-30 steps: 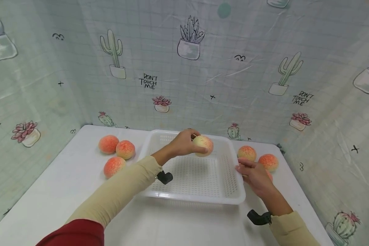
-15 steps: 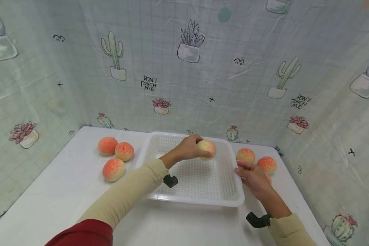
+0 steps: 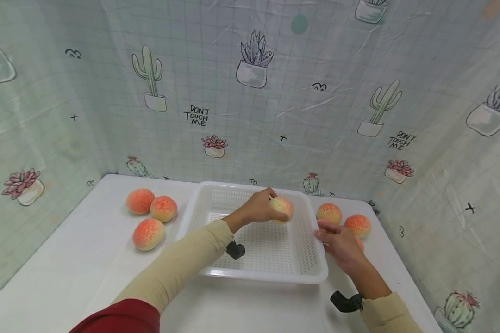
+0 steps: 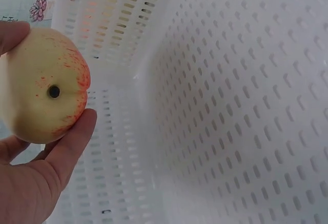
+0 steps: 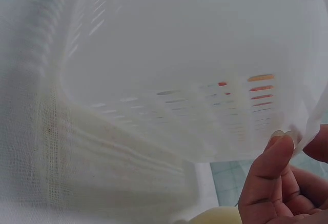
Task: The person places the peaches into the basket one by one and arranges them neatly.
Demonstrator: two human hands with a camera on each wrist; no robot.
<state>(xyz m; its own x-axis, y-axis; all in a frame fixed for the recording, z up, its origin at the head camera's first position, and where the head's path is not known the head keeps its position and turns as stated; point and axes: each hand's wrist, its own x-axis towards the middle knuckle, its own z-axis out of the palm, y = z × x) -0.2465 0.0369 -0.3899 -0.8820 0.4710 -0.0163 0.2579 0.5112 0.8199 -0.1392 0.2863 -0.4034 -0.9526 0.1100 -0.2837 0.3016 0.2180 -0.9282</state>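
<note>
My left hand (image 3: 258,208) grips a yellow and orange-red peach (image 3: 284,209) over the right part of a white perforated plastic basket (image 3: 271,277). In the left wrist view the dark stem hole of the peach (image 4: 43,88) faces the camera, with thumb and fingers on opposite sides. My right hand (image 3: 340,245) pinches the basket's right rim between thumb and fingers. The right wrist view shows those fingertips (image 5: 277,155) at the edge of the basket wall (image 5: 179,44). Behind this hand, a peach (image 3: 360,243) is partly hidden.
Left of the basket, three peaches (image 3: 148,234) lie grouped on the white table (image 3: 79,259). Two more peaches (image 3: 357,226) show beyond my right hand. A cactus-printed curtain (image 3: 216,88) encloses the table at the back and sides.
My left hand has carried the peach a little to the right and lower over the basket. The right hand keeps its hold on the rim. The head view has shifted slightly.
</note>
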